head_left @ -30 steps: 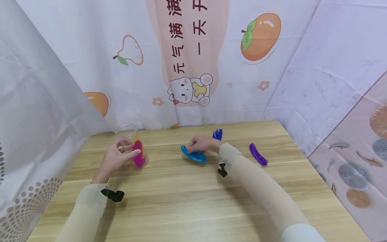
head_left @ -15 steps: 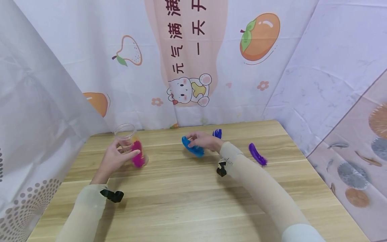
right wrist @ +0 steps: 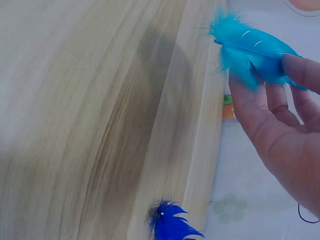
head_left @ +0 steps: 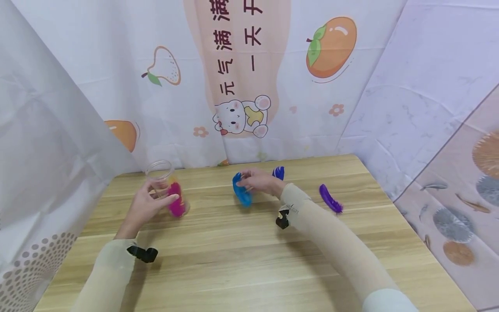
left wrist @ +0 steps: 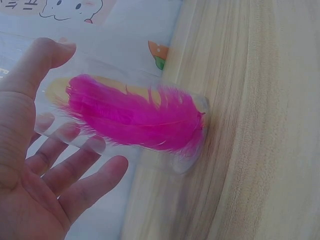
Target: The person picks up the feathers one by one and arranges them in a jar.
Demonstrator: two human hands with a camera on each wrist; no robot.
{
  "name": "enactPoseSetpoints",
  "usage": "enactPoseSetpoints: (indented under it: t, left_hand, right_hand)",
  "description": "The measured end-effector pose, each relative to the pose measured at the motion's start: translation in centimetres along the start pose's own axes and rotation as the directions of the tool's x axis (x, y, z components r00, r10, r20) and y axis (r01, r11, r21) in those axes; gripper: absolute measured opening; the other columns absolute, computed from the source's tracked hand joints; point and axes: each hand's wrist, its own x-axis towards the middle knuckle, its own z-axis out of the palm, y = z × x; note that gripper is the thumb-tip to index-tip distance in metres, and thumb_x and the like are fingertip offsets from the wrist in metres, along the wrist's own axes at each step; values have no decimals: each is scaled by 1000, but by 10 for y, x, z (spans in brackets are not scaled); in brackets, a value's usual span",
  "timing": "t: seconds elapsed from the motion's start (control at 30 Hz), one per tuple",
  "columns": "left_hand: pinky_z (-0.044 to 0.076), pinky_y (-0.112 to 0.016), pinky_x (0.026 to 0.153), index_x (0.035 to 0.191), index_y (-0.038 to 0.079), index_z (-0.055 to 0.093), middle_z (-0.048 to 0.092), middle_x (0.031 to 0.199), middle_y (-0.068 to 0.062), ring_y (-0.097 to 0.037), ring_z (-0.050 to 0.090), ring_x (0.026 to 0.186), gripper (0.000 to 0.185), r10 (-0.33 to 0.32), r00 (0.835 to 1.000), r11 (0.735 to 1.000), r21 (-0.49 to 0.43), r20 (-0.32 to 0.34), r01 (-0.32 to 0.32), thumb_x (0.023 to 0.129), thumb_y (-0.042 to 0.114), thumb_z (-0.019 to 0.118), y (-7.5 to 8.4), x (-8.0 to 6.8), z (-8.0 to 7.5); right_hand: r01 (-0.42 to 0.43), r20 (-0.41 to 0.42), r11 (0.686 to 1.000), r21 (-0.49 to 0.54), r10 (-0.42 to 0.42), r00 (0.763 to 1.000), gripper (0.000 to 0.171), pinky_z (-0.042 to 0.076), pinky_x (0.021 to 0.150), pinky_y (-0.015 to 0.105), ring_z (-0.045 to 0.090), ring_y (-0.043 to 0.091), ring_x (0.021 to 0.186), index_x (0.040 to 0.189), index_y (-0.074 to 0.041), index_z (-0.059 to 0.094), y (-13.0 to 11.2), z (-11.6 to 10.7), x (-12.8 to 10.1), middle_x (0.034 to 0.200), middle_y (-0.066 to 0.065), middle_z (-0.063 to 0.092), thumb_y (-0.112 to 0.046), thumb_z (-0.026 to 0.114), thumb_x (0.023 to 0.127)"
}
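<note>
Pinched between thumb and fingers of the right hand (head_left: 259, 182), a light blue feather (head_left: 241, 195) is held just above the table (head_left: 249, 255), to the right of the clear plastic cup (head_left: 165, 186). That cup is gripped by the left hand (head_left: 146, 206), whose fingers curl round its wall, and its base rests on the table. 1 pink feather (left wrist: 135, 117) and something yellow behind it are seen inside the cup. Farther right of the cup, 1 dark blue feather (head_left: 278, 172) and 1 purple feather (head_left: 330, 199) are lying on the table.
</note>
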Motion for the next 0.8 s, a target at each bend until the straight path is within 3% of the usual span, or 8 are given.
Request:
enactPoseSetpoints:
  t: [0.4, 0.6, 0.7, 0.8]
  left_hand:
    - [55, -16, 78, 136, -2, 47, 58, 127, -21, -16, 65, 104, 67, -2, 1000, 1000, 10, -15, 2, 87, 27, 83, -1, -3, -4]
    - [56, -18, 77, 137, -2, 45, 58, 127, -22, -32, 66, 111, 69, 0, 1000, 1000, 15, 2, 0, 88, 29, 83, -1, -1, -2]
    - [56, -18, 77, 137, -1, 46, 58, 127, -22, -38, 65, 113, 68, 2, 1000, 1000, 9, 5, -2, 88, 28, 83, 1, 0, -1]
    - [56, -19, 77, 136, -1, 47, 59, 128, -23, -35, 66, 111, 66, 4, 1000, 1000, 4, 9, -4, 88, 27, 83, 1, 0, 0]
  right_hand:
    - [48, -51, 999, 21, -47, 998, 16, 58, 88, 45, 69, 27, 96, 114, -4, 61, -7, 6, 2, 101, 11, 67, -9, 66, 99]
    - [66, -115, 993, 98, -54, 992, 16, 54, 95, 53, 70, 24, 91, 115, -2, 64, -6, 6, 6, 100, 12, 70, -9, 64, 101]
    - [75, -142, 992, 98, -61, 988, 18, 57, 91, 49, 71, 26, 94, 116, -1, 65, -8, 7, 6, 100, 12, 72, -12, 64, 102]
    - [81, -158, 994, 76, -68, 985, 20, 60, 85, 42, 70, 34, 102, 116, -1, 66, -11, 6, 4, 101, 12, 72, -15, 64, 102]
